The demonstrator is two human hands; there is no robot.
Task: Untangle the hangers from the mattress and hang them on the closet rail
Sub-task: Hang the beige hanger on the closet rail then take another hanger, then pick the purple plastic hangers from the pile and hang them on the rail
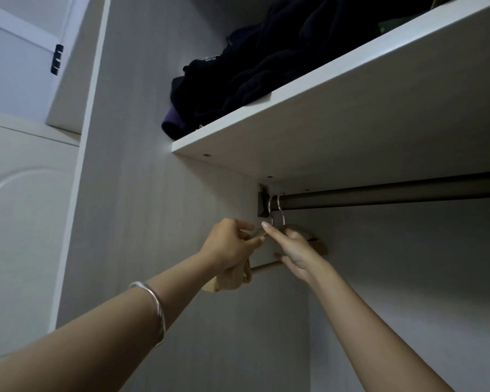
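Fingers [245, 226] of the left hand [227, 250] are curled round the near-left shoulder of the wooden hangers [318, 246]; the right hand [294, 251] is closed on the far-right shoulder, its index finger extended toward the necks. 2 metal hooks [277, 206] are seated over the closet rail [393, 193] at its left end, beside the bracket [263, 202]. The hangers are judged light, rigid and smooth; the wooden shoulders offer the firmest hold, the thin hooks being prone to swivel.
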